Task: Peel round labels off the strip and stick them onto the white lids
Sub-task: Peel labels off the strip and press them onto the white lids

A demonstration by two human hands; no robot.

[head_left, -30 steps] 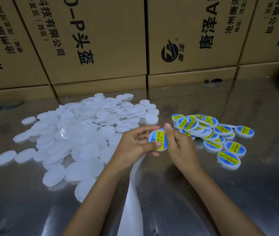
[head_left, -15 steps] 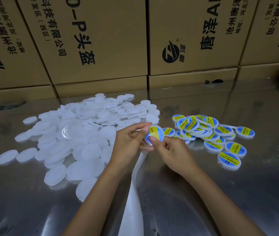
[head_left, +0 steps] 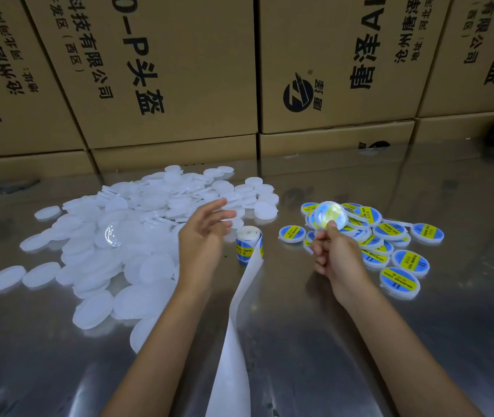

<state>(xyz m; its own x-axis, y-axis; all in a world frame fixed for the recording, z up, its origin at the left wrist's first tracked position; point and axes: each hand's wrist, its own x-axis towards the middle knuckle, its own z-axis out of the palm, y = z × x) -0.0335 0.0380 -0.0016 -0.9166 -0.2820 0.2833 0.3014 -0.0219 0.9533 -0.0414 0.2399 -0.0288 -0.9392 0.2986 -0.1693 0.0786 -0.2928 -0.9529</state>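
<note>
White plastic up in the right hand [head_left: 334, 257]: it pinches a lid [head_left: 330, 215] at the lower edge between thumb and fingers, holding it above the labelled pile, blurred, with blue and yellow showing through. Left hand [head_left: 202, 236] hangs loose over the middle of the counter [head_left: 465, 341], fingers spread and relaxed, gripping nothing. Between the two hands stands the label roll [head_left: 248, 244], upright on the counter, blue-and-yellow labels on its side, and from it the white backing strip [head_left: 233, 341] runs down toward the near edge, curling between the forearms. Right of the roll, the labelled lids [head_left: 402, 251] lie in a loose heap, overlapping, a few single ones at its edges, one just beside the roll's right. Over on the left, the big spread of plain white lids [head_left: 125, 236] covers the counter, piled at the back and thinning to singles at the far left. One clear disc [head_left: 115, 234] sits on top of that spread. Behind everything, brown cardboard boxes [head_left: 179, 70] with black printing stand stacked against the back of the shiny metal counter.
</note>
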